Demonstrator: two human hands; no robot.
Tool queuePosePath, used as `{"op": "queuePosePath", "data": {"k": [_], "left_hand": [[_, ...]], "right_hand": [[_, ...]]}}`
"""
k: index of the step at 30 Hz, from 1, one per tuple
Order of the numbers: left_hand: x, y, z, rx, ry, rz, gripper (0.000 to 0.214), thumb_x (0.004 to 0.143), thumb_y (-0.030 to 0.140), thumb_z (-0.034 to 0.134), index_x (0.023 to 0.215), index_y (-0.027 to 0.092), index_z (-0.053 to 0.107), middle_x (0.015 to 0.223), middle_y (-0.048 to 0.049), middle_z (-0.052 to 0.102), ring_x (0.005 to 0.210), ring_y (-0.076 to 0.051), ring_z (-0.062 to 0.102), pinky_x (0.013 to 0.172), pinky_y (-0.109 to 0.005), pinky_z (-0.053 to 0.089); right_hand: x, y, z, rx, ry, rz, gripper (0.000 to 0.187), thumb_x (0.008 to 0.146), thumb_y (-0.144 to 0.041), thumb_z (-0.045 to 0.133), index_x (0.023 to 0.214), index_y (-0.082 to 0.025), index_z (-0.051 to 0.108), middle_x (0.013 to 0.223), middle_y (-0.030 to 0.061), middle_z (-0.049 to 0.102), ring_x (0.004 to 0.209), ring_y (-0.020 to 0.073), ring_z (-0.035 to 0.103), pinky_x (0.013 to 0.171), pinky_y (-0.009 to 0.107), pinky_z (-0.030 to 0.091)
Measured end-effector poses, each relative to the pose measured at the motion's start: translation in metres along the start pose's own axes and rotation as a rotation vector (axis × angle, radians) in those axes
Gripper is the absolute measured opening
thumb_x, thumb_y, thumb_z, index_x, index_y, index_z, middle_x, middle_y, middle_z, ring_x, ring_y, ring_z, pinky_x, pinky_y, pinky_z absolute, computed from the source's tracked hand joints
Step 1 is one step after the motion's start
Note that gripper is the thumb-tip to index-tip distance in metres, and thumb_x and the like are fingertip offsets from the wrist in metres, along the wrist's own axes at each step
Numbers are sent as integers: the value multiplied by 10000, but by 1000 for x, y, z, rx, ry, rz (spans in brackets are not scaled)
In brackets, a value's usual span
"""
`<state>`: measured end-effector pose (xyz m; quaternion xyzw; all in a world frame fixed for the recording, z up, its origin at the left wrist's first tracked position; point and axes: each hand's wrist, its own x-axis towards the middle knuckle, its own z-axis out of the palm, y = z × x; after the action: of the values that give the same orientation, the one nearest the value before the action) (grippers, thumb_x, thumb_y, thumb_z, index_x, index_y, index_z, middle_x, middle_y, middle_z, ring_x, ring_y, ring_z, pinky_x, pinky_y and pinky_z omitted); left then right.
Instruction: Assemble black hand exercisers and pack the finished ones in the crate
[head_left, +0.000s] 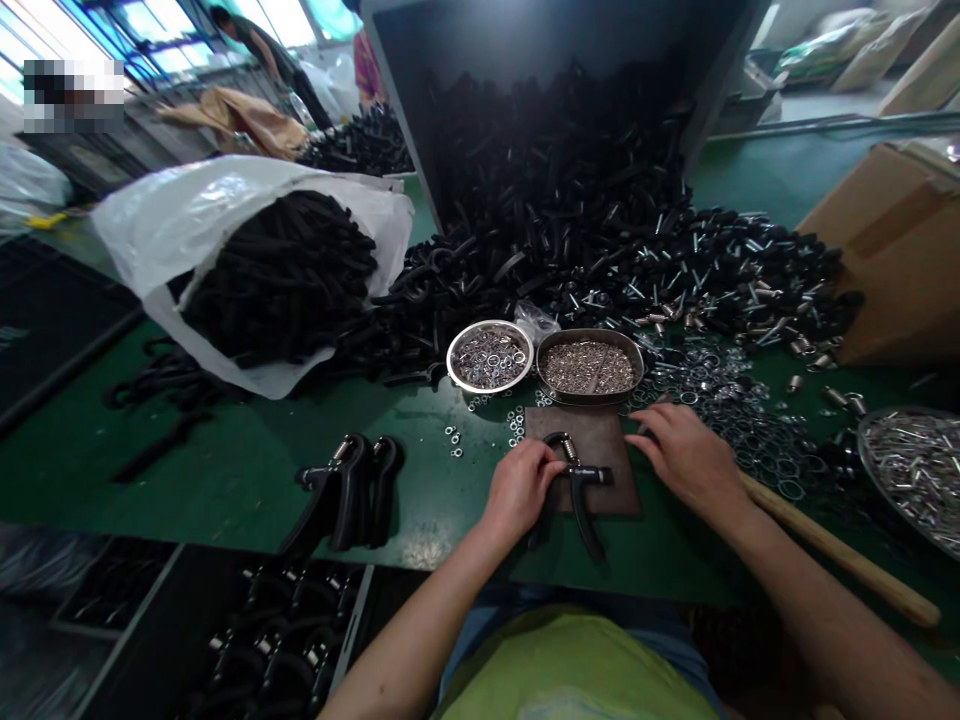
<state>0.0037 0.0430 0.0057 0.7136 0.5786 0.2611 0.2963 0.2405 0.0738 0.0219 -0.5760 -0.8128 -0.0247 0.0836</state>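
My left hand (519, 488) is closed round the left handle of a black hand-grip exerciser (581, 492) that lies on a brown plate (626, 490) on the green table. My right hand (686, 457) lies just right of it, palm down, fingers curled toward the plate's upper right corner; whether they hold anything is hidden. Right behind the plate stand a round metal bowl of washers (490, 356) and an oval metal dish of small silver parts (589, 366).
A big pile of black handles (585, 230) spills from a grey bin. A white bag of black parts (277, 270) lies left. Finished grippers (352, 490) rest on the table; loose rings (742, 420), a wooden stick (840, 555), a metal tray (911, 465) and a cardboard box (900, 240) are right.
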Motion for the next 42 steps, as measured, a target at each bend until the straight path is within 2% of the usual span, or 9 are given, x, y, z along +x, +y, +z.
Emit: {"op": "queuePosePath", "data": {"k": [7,11,15,20,25,28,32,37,42], "left_hand": [[-1,2,8,456,24,291,114,890,224,494,836,172,580,830,-38,598,784,-174,542,672,-268,404],[-5,3,9,578,26,407,141,903,248,475,825,185,574,805,-27,598,752,-170,530,646,-272,390],[-5,1,11,539,53,346,188,909,314,466,807,195,571,798,-17,602,744,-162,528,635,-268,390],[-6,4,8,515,30,320,194,916,328,444,839,206,573,821,-22,606,778,-169,542,663,-273,416],[-25,1,3,284,80,126,297,820,345,608,1061,196,518,1004,-51,584,910,-180,559,765,-288,463],[-38,-2,5,230,94,-35,202,801,300,617,943,182,533,889,-32,573,802,-172,573,704,-287,472],[-41,-2,9,255,86,-57,69,811,230,573,833,181,530,823,-23,562,751,-166,564,680,-278,460],[-40,1,8,269,93,-62,78,811,244,572,842,182,537,825,-25,570,744,-164,566,675,-273,459],[-41,0,4,280,49,-13,304,814,198,561,1119,194,554,896,-41,593,803,-169,570,725,-281,468]], "right_hand": [[-53,53,10,-272,-160,313,287,886,-422,448,880,-148,533,853,113,582,810,263,575,603,334,409],[-45,31,-7,-84,-165,369,320,925,-417,337,1015,-172,524,927,103,642,732,254,625,565,338,417],[-30,-9,-28,411,-111,183,343,954,-341,263,1243,-257,429,1125,62,644,932,219,638,739,322,466],[-25,-31,-23,522,-255,151,339,931,-352,310,1184,-258,516,1074,73,663,885,243,642,736,352,459],[-72,-20,-13,947,-258,592,462,896,-525,314,1197,-223,490,663,-5,585,516,137,545,461,242,394],[-102,-26,-11,1075,-246,835,550,860,-595,336,1240,-215,450,580,-48,507,397,106,443,353,210,291],[-100,-47,-20,915,-217,586,468,902,-500,315,1193,-197,520,610,-3,576,507,146,552,449,245,424],[-76,-61,-27,414,-85,56,406,937,-321,307,1287,-226,489,1058,90,662,860,216,651,685,327,511],[-79,-42,-13,91,-98,24,414,952,-332,316,1333,-239,450,990,55,677,729,178,645,575,288,465]]}}
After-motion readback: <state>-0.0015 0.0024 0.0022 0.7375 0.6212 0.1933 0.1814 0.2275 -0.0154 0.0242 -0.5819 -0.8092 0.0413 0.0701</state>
